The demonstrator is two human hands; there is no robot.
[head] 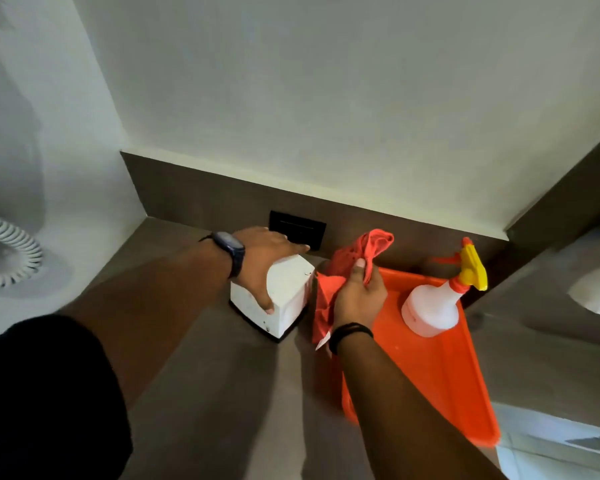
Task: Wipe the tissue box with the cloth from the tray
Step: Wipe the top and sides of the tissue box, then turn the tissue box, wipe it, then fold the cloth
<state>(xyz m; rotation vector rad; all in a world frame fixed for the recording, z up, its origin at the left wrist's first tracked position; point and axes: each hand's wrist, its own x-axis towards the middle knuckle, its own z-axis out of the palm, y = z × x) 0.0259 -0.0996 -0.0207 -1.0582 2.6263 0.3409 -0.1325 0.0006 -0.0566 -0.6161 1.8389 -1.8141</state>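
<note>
From my remote seat I see the tissue box (288, 299), a white, smooth-sided cube with a dark base, standing on the brown table (201, 393) just left of the orange plastic tray (440, 372). My left hand (262, 263) lies flat over the box top, fingers (291, 245) spread wide toward the black wall socket (297, 228), thumb down the box's near side. Right of the box, my right hand (359, 297) pinches the cloth (359, 252), a soft, crumpled orange-red rag, lifted over the tray's near-left corner and close to the box; I cannot tell whether they touch. A white spray bottle (433, 308) with a yellow trigger stands in the tray, beyond the cloth
</note>
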